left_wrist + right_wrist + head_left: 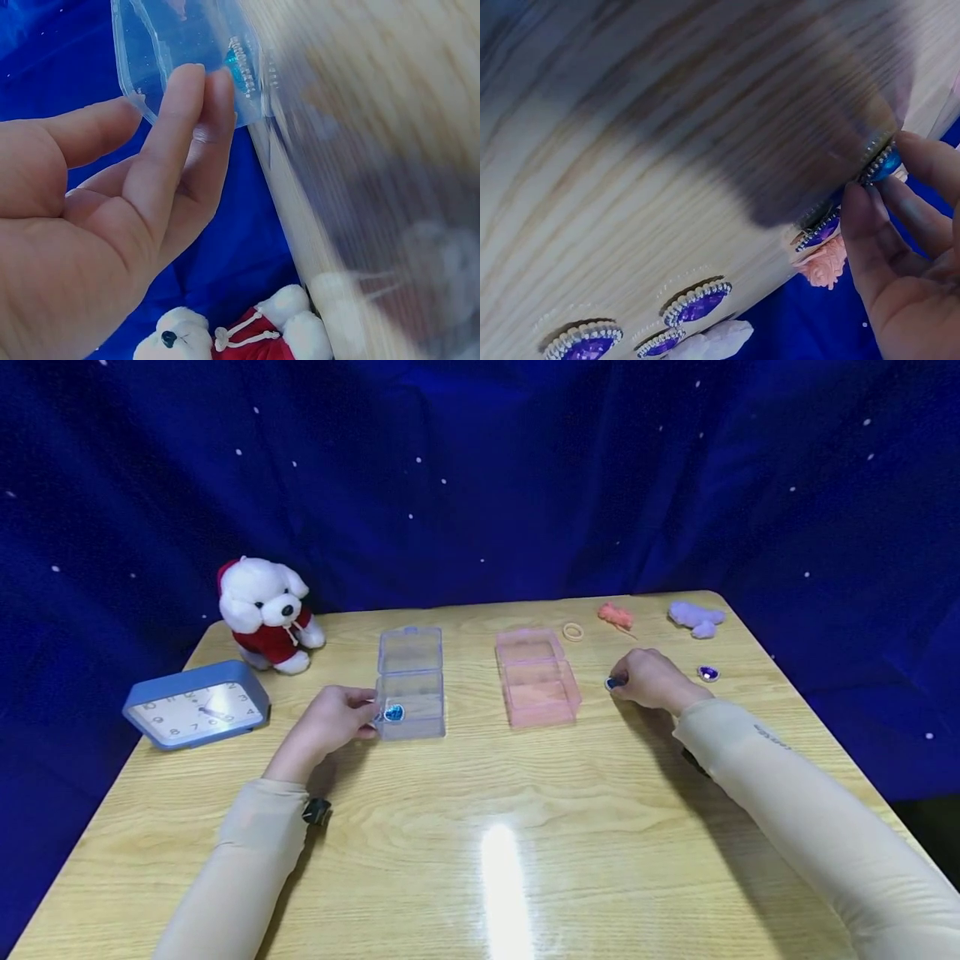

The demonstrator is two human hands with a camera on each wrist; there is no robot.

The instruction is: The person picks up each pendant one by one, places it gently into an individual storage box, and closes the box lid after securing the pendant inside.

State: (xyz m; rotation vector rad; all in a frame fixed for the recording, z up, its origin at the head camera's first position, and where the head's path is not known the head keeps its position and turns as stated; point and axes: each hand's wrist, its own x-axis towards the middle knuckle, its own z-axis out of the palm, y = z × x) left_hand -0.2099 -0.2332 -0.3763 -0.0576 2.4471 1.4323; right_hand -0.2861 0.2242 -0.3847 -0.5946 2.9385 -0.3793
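Note:
My left hand (339,720) rests at the left side of a clear blue compartment box (411,683), which lies with its lid flipped back. Its fairly straight fingers touch the outer wall, and the thumb is by the rim. A blue gem with a beaded silver edge (393,713) sits inside the box's front section. Over on the right, my right hand (651,678) pinches another blue gem (887,163) between thumb and fingertips, at the tabletop. Right of the middle lies a clear pink compartment box (536,678), also with its lid back; I see nothing inside it.
Behind the right hand lie a pale ring (573,632), a coral-pink figure (617,617) and a lilac figure (696,617). A purple gem (707,673) is beside that hand; several show in the right wrist view. A blue clock (197,704) and a white plush dog (270,610) stand left.

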